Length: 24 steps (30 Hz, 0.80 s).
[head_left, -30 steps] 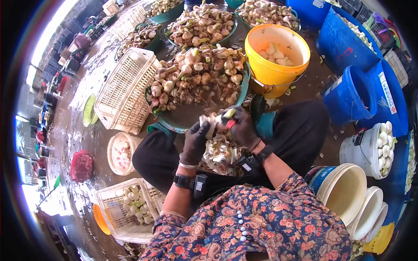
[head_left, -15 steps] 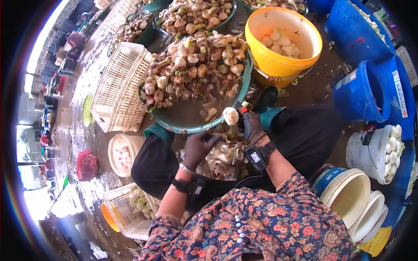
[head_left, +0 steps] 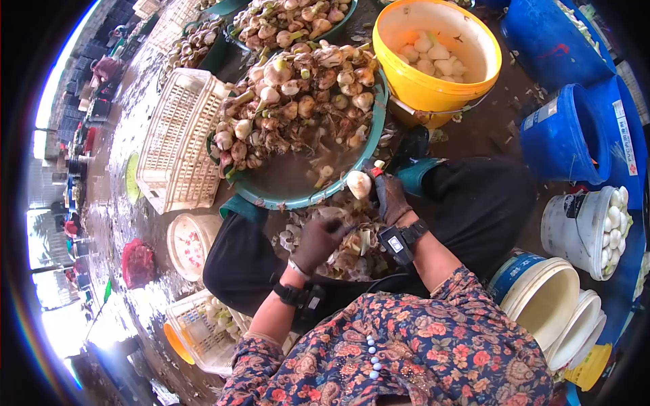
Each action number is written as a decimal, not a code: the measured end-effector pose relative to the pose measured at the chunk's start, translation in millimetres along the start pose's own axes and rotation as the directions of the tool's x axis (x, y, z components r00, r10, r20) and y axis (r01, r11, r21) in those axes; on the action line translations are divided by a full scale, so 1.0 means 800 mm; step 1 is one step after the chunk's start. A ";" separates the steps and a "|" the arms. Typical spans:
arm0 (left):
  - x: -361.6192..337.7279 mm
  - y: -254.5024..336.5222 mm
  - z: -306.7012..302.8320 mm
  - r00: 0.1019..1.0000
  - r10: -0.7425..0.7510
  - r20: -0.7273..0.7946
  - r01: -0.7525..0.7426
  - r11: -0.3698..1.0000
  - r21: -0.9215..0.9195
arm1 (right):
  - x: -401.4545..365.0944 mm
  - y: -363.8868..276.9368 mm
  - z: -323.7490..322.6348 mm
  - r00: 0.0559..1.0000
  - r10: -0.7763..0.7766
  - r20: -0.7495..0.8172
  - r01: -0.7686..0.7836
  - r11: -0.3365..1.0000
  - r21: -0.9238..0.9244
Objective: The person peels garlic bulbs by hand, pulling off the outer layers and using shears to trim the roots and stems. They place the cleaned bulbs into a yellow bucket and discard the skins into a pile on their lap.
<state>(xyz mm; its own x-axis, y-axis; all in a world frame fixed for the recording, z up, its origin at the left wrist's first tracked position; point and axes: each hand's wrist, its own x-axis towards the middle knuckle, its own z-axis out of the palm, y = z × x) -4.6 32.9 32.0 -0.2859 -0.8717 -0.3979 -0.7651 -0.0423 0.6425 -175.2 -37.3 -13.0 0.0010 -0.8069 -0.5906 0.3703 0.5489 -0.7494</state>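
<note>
My right hand (head_left: 391, 195), in a dark glove, is closed on a peeled white garlic bulb (head_left: 359, 184), which sticks out to the left of its fingers. A small red piece (head_left: 377, 172) shows at the fingertips, beside a cut stem end (head_left: 379, 164). My left hand (head_left: 317, 245), gloved too, is open, its fingers pointing right over a heap of garlic peels (head_left: 345, 264) between my legs. Just beyond both hands stands a green basin (head_left: 284, 201), piled with unpeeled garlic bulbs (head_left: 291, 108) above murky water.
A yellow bucket (head_left: 433, 101) with peeled bulbs stands beyond my right hand. White crates (head_left: 179, 139) are stacked left of the basin. To the right are a blue bucket (head_left: 562, 139), a white bucket (head_left: 575, 227) full of peeled garlic, and stacked pails (head_left: 535, 298). The floor (head_left: 112, 223) is wet.
My left hand has drawn back toward me and down, away from the bulb, over the peels. My right hand still holds the garlic bulb, which has turned slightly. The view has shifted a little.
</note>
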 end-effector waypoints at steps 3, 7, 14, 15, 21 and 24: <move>0.025 0.014 -0.022 0.868 0.106 -0.485 -0.277 0.914 -0.297 | -0.010 -0.001 0.015 0.999 -0.046 -0.013 0.047 0.992 0.119; 0.042 0.016 -0.037 0.849 0.379 -0.368 -0.412 0.911 -0.012 | 0.004 0.020 0.007 0.987 -0.159 0.008 0.159 0.987 -0.002; 0.032 0.007 -0.012 0.847 0.400 -0.350 -0.393 0.915 0.096 | -0.001 0.021 0.003 0.953 -0.295 0.065 0.300 0.900 -0.315; 0.028 0.008 -0.010 0.852 0.381 -0.359 -0.381 0.922 0.072 | -0.002 0.021 0.003 0.966 -0.254 0.051 0.257 0.919 -0.300; -0.008 -0.007 0.011 0.967 0.225 0.118 -0.250 0.928 0.276 | 0.002 0.008 0.008 0.986 -0.164 -0.024 0.165 0.986 0.020; 0.006 -0.009 0.003 0.905 0.093 -0.416 -0.201 0.954 -0.224 | 0.000 0.017 0.005 0.994 -0.106 0.004 0.106 0.990 -0.093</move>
<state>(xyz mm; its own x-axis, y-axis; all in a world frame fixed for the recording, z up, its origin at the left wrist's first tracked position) -1.7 30.7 23.6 -0.0896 -0.9956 -0.0278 -0.5431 0.0254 0.8393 -166.1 -30.5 -21.8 -0.0340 -0.8614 -0.5068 0.2804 0.4784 -0.8321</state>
